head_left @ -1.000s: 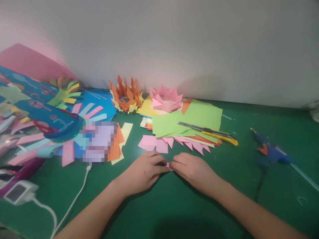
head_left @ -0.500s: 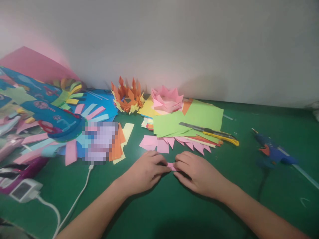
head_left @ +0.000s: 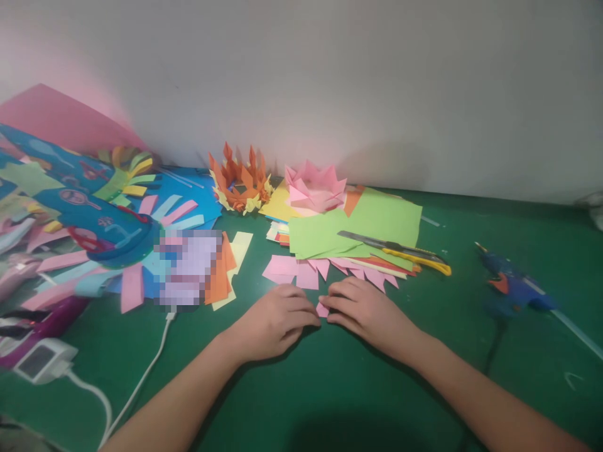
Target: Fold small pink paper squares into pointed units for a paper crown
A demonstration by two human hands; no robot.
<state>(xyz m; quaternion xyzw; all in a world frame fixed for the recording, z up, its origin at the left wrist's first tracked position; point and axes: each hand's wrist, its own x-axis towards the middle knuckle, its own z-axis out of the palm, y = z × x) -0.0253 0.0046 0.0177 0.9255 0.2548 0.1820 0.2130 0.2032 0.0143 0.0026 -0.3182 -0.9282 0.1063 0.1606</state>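
My left hand (head_left: 273,323) and my right hand (head_left: 365,311) meet fingertip to fingertip on the green table (head_left: 330,389). Between them lies a small folded pink paper piece (head_left: 323,309), pinched by the fingers of both hands and mostly hidden under them. Just beyond the hands lie several pink paper squares and pointed folded pieces (head_left: 301,273).
Behind are green sheets (head_left: 358,229) with a yellow utility knife (head_left: 405,253) on top, a pink paper crown (head_left: 315,186) and an orange one (head_left: 240,179). A blue glue gun (head_left: 511,285) lies right. Colourful paper crafts (head_left: 94,232), a white cable (head_left: 141,376) and adapter (head_left: 40,361) sit left.
The hands have stayed together on the pink piece, shifting slightly; less of the pink paper shows between the fingers than half a second ago.
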